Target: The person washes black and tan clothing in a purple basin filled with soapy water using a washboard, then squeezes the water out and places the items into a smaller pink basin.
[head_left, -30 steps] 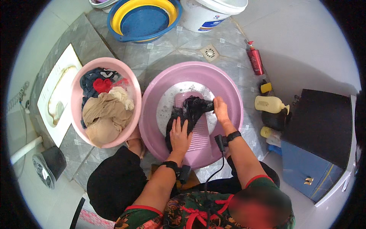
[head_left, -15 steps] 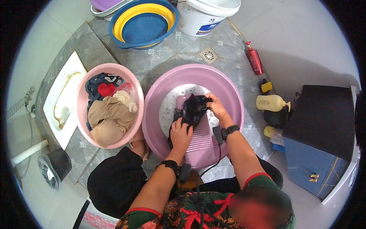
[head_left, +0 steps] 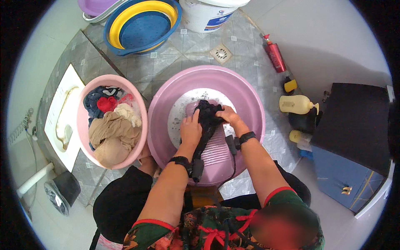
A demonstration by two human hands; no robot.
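A wet black garment point(head_left: 207, 121) lies bunched over a ribbed pink washboard point(head_left: 217, 153) inside a large mauve basin point(head_left: 248, 98). Foamy water point(head_left: 177, 109) fills the bottom around the board. My left hand point(head_left: 191, 129) grips the garment's left edge, its fingers pointing away from me. On the other side, my right hand point(head_left: 228, 115) pinches the upper right part of the cloth between thumb and fingers. A strip of the garment trails down the board toward me, between my forearms.
A pink tub point(head_left: 144, 125) of clothes stands left, beside a white squat toilet point(head_left: 52, 125). Behind are a blue-yellow basin point(head_left: 109, 35) and white bucket point(head_left: 193, 16). Bottles, including a cream pump bottle point(head_left: 295, 104), line the right wall near a blue cabinet point(head_left: 333, 175).
My left hand has gone from lying spread on the cloth to gripping its left edge farther up. The garment is bunched differently, and my right hand still holds it. The view has shifted slightly.
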